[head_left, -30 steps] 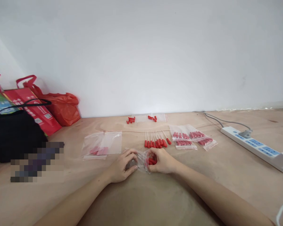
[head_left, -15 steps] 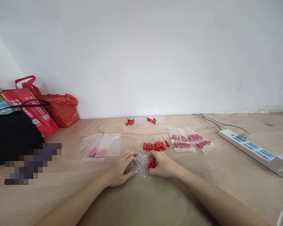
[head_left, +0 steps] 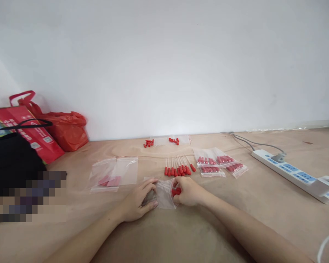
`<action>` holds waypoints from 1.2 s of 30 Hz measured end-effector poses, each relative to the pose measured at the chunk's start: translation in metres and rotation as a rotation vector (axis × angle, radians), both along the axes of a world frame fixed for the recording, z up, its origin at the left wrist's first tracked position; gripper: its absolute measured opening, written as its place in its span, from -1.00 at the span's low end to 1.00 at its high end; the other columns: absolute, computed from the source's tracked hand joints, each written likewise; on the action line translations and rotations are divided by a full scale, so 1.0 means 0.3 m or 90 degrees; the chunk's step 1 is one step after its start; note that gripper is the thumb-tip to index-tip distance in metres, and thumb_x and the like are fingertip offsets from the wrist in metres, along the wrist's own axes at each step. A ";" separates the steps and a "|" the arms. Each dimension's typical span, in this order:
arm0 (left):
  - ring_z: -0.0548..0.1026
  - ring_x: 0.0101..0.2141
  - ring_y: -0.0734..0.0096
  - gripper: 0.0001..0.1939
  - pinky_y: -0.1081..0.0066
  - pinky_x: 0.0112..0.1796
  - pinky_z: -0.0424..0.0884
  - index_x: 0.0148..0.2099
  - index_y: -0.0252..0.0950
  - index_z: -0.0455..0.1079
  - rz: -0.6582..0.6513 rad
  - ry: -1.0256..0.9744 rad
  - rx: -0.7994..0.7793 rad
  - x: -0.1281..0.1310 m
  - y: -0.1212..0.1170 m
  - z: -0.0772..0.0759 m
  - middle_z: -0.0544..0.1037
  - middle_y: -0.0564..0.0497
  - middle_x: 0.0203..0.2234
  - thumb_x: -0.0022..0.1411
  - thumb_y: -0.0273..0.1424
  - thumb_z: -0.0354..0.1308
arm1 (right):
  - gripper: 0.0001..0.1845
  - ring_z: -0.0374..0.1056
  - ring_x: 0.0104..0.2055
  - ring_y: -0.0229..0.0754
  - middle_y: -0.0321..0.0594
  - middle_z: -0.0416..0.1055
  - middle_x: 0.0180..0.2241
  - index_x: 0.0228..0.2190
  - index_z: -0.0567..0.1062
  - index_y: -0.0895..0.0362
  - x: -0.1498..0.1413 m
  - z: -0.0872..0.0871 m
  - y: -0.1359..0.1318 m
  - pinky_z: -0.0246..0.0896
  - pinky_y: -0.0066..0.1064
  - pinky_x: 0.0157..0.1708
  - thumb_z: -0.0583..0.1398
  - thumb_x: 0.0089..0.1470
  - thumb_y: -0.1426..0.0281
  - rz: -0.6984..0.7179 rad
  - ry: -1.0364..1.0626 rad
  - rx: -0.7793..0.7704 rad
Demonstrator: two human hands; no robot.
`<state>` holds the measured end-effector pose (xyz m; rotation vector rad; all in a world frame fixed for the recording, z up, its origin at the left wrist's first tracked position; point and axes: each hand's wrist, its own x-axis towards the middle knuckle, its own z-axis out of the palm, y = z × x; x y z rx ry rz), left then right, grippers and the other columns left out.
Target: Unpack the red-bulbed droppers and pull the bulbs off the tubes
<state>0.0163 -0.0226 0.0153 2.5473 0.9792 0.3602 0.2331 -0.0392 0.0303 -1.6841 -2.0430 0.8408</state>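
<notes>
My left hand [head_left: 141, 200] has its fingers curled on the left part of a clear plastic zip bag [head_left: 164, 195], which lies on the table in front of me. At the bag's right end, my right hand [head_left: 188, 191] is closed around several droppers whose red rubber bulbs [head_left: 176, 191] show between the fingers. Their glass tubes point left, at the bag, and the fingertips touch its edge. Just beyond my hands lies a row of loose droppers [head_left: 180, 170], bulbs toward me. To their right are filled bags of red-bulbed droppers [head_left: 212, 168].
Flat zip bags with pink slips [head_left: 127, 170] lie to the left. Loose red bulbs [head_left: 148, 143] sit by the wall. A white power strip [head_left: 293, 173] with a grey cable runs along the right. Red bags [head_left: 71, 129] and a black bag [head_left: 13, 164] stand at the left.
The zip bag between my hands now looks flatter and smoother, with the tubes less distinct in it. Both hands stay nearly in place; the view has shifted slightly.
</notes>
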 end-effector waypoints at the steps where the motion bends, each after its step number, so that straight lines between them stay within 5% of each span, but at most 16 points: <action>1: 0.18 0.06 0.26 -0.81 0.23 -0.01 0.18 -0.20 -0.25 0.19 0.001 0.000 0.000 0.000 0.000 0.000 0.17 -0.12 0.09 0.14 -0.29 -0.02 | -0.78 0.27 -0.47 -0.27 -0.27 0.35 -0.53 -0.48 0.40 0.18 0.011 0.005 0.007 0.07 -0.52 -0.56 0.20 -0.34 0.51 0.005 0.032 -0.016; 6: 0.20 0.04 0.25 -0.81 0.24 -0.03 0.18 -0.19 -0.24 0.18 0.016 0.007 0.023 -0.007 -0.003 -0.005 0.19 -0.11 0.07 0.13 -0.31 -0.02 | -0.78 0.31 -0.58 -0.32 -0.34 0.35 -0.63 -0.38 0.43 0.22 0.094 0.051 0.054 0.22 -0.50 -0.56 0.17 -0.20 0.50 0.014 0.261 -0.174; 13: 0.33 -0.15 0.17 -0.76 0.18 -0.15 0.22 -0.23 -0.24 0.25 0.102 0.099 0.134 0.002 -0.018 0.029 0.38 -0.07 -0.16 0.02 -0.28 0.05 | -0.74 0.32 -0.57 -0.34 -0.29 0.41 -0.60 -0.39 0.47 0.21 0.280 0.121 0.110 0.30 -0.50 -0.53 0.26 -0.27 0.45 -0.043 0.350 -0.167; 16: 0.38 -0.32 0.11 -0.65 0.07 -0.24 0.22 -0.30 -0.27 0.33 0.185 0.178 0.203 0.014 -0.020 0.047 0.43 -0.08 -0.40 0.00 -0.10 0.05 | -0.74 0.35 -0.54 -0.31 -0.18 0.45 -0.50 -0.36 0.46 0.22 0.327 0.104 0.139 0.32 -0.48 -0.51 0.23 -0.20 0.39 -0.147 0.403 -0.048; 19: 0.39 -0.36 0.17 -0.66 0.04 -0.20 0.20 -0.38 -0.28 0.36 0.169 0.143 0.252 0.027 -0.011 0.047 0.43 -0.08 -0.49 0.08 -0.10 -0.03 | -0.73 0.37 -0.51 -0.29 -0.15 0.44 -0.46 -0.33 0.43 0.23 0.314 0.054 0.171 0.30 -0.47 -0.48 0.14 -0.08 0.33 -0.236 0.299 0.155; 23: 0.37 -0.16 0.33 -0.75 0.25 -0.08 0.24 -0.26 -0.24 0.38 -0.085 0.006 0.174 0.047 -0.002 0.029 0.46 -0.07 -0.24 0.21 -0.39 -0.13 | -0.75 0.37 -0.43 -0.20 -0.20 0.41 -0.51 -0.32 0.41 0.21 0.255 -0.015 0.199 0.23 -0.40 -0.40 0.10 -0.11 0.39 -0.277 0.166 0.253; 25: 0.27 -0.02 0.34 -0.72 0.26 -0.01 0.20 -0.11 -0.21 0.34 -0.142 -0.021 0.112 0.054 -0.005 0.022 0.38 -0.05 -0.07 0.21 -0.44 -0.14 | -0.76 0.34 -0.37 -0.16 -0.20 0.40 -0.50 -0.33 0.40 0.20 0.231 -0.039 0.202 0.18 -0.38 -0.33 0.09 -0.14 0.44 -0.272 0.111 0.285; 29: 0.07 0.13 0.30 -0.62 0.11 0.07 0.07 0.07 -0.09 0.20 -0.139 0.026 0.008 0.061 -0.017 0.018 0.19 0.05 0.11 0.23 -0.44 -0.16 | -0.73 0.30 -0.39 -0.16 -0.19 0.37 -0.49 -0.30 0.36 0.20 0.210 -0.074 0.195 0.11 -0.40 -0.38 0.06 -0.16 0.49 -0.239 0.028 0.314; 36: 0.13 0.10 0.20 -0.64 0.03 0.03 0.09 0.07 -0.07 0.21 -0.030 0.029 0.005 0.090 -0.082 0.006 0.23 0.01 0.09 0.23 -0.37 -0.13 | -0.82 0.28 -0.37 -0.23 -0.17 0.38 -0.38 -0.36 0.35 0.18 0.204 -0.109 0.198 0.12 -0.44 -0.36 0.08 -0.12 0.46 -0.164 -0.046 0.346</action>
